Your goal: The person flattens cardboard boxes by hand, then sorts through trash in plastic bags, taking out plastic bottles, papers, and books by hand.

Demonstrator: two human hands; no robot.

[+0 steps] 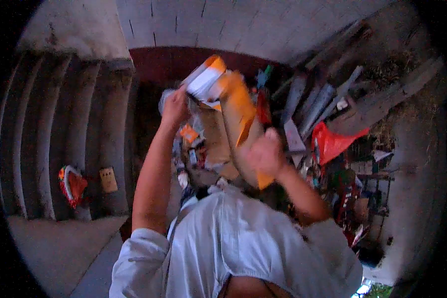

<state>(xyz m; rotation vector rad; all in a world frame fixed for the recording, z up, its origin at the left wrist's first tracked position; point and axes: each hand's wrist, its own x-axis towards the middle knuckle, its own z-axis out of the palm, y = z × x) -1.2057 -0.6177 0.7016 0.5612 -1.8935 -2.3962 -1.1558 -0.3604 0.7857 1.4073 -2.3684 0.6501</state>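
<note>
- Orange-and-white sheet (237, 102): held up before the body, between the hands, its long axis slanting from upper left to lower right.
- Left hand (176, 107): grip clenched on the white upper end.
- Right hand (265, 153): blurred, grip seemingly clasping the lower stretch, nearer the torso; the sheet runs up and left from it.
- Beyond: brown cardboard (214, 130) below, red sheeting (334, 143) at right, steps (57, 134) at left.
- No writing legible.

Downward head view over both hands (175, 107) (265, 153)
</note>
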